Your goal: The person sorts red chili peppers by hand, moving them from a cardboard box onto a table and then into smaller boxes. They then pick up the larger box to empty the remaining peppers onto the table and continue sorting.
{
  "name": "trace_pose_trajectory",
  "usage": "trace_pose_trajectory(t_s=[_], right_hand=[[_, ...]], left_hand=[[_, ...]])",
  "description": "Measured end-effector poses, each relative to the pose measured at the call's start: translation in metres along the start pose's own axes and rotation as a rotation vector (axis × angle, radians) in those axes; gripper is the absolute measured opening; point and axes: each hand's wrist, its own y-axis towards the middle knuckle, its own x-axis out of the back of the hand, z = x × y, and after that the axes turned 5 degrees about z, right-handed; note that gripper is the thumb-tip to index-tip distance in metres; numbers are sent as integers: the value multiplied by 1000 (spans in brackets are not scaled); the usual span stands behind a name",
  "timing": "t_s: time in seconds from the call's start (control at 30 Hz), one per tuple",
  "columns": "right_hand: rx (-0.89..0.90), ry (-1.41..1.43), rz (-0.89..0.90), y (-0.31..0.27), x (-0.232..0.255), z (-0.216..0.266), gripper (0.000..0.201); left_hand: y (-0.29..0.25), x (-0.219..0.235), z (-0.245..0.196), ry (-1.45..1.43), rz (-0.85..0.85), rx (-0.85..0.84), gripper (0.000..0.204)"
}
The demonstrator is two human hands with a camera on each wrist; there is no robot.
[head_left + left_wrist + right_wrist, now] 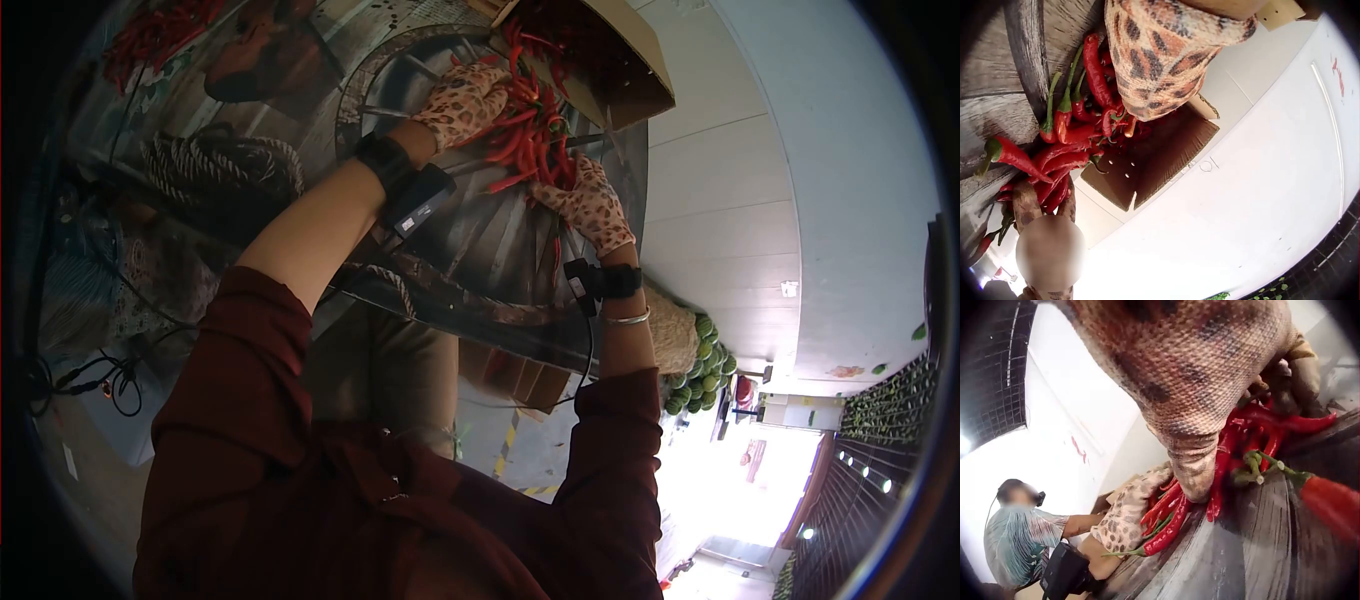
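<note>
A pile of red chili peppers (525,145) with green stems lies on the wood-patterned tabletop (500,235). My left hand (465,103), in a spotted glove, is at the pile's far left side, its fingers curled around some peppers; the fingertips are mostly hidden. In the right wrist view, peppers (1169,528) show against that glove. Across the pile, my right hand (595,207) grips peppers at the near right edge. Its finger and thumb straddle several peppers (1057,169) in the left wrist view. A cardboard box (640,85) lies open beyond the pile, with more red peppers inside.
Coiled rope (220,165) appears at the left of the tabletop, and more red peppers (160,40) are at the far left. One loose pepper (1332,503) lies near my right hand. Another person (1019,531) in a striped top is beyond the table. Green round fruits (700,370) are piled at right.
</note>
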Motion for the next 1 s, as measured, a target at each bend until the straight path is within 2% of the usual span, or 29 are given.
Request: trace_pose_trajectory(t_s=[0.13,0.2,0.23,0.3,0.33,0.4,0.47,0.63,0.7,0.73,0.8,0.93,1.0], right_hand=[[46,-34,-36,3,-7,-9,90],[30,-20,-48,3,-6,-12,77],[31,-20,-49,1,-4,-11,77],[-51,-9,-28,-2,3,-8,64],[-49,-11,-26,-1,2,-10,64],[-107,32,-99,1,-1,-14,54],[-104,76,-89,2,-1,-15,52],[-51,72,-136,8,-12,-35,50],[31,373,-104,7,-11,-44,43],[29,374,-104,8,-14,-53,43],[-147,595,-95,8,-20,-68,35],[-93,694,-113,-4,-19,-72,33],[-171,712,-61,-8,-15,-70,37]], left_hand=[[0,4,-3,-17,6,-10,36],[-1,8,-7,-34,28,-13,36],[-2,9,-9,-43,28,-1,35],[-2,9,-9,-53,24,11,35],[-2,7,-8,-37,3,1,35],[-2,10,-9,-22,-17,-9,34],[-2,19,-13,-38,172,66,42],[-1,13,-9,-14,142,47,42],[-2,14,-10,13,118,34,41],[-2,15,-12,4,133,53,41],[-1,15,-11,-7,153,71,41],[1,10,-5,-21,158,55,41],[1,9,-5,2,139,49,41]])
